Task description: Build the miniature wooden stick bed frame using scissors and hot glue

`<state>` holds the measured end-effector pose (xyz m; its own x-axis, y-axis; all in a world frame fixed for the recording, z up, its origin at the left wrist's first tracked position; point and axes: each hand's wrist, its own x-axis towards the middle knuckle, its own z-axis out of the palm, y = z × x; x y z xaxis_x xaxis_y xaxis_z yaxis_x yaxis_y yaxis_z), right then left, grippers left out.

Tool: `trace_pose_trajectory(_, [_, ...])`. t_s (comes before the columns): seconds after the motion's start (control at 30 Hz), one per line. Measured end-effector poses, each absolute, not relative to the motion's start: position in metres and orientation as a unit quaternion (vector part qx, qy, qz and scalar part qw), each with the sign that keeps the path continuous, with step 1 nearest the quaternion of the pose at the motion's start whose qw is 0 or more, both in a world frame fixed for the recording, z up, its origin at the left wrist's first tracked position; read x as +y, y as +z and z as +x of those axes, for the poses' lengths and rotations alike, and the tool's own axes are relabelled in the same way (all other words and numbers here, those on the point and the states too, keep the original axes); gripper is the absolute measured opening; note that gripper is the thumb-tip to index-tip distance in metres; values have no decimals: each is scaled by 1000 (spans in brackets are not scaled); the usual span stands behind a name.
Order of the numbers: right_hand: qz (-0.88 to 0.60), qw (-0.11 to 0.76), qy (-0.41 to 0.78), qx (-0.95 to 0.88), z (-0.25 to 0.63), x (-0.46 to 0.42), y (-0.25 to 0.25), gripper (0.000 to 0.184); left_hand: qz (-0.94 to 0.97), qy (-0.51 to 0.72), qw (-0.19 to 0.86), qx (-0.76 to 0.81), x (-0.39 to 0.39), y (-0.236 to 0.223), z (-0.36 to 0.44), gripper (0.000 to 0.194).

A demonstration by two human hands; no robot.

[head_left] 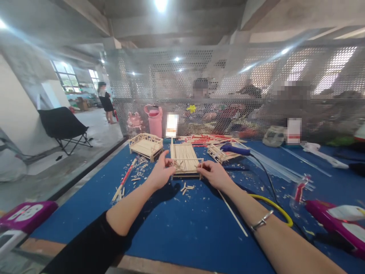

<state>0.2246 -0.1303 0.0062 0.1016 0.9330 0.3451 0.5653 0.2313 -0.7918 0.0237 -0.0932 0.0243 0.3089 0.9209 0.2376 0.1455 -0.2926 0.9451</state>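
Holds a stick frame (186, 154) on the tabletop (182, 228), between left grip (162, 172) and right grip (214, 173). Appears to pinch its near right corner in the right grip; reaches its near left corner with the left grip, with forefinger spread, but cannot tell whether pinching there. Has closely laid slats (184, 150) and a near rail (192, 159) already done. Judging by the railed piece (146, 147) beyond and left of the left grip, probably lacks side railings. Has short loose sticks (186, 187) just nearer than both grips.
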Motion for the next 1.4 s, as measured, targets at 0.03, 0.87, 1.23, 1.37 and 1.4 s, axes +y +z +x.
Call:
trace_pose_trajectory(0.03, [-585,458,213,-635,224,-130,6,14,698,411,432,396,-95,24,25,77])
trace_pose_trajectory(0.87, [-498,555,417,-520,214,-131,1,32,703,376,406,447,-130,19,92,25])
trace_pose_trajectory(1.23, [-538,606,263,-523,226,-147,18,15,811,322,234,430,-138,21,68,17])
trace_pose_trajectory(1.37, [-540,574,235,-569,215,-159,20,19,823,331,220,406,-140,19,58,19])
trace_pose_trajectory(1.4, [-536,560,243,-583,211,-160,20,19,824,336,225,397,-139,18,56,20])
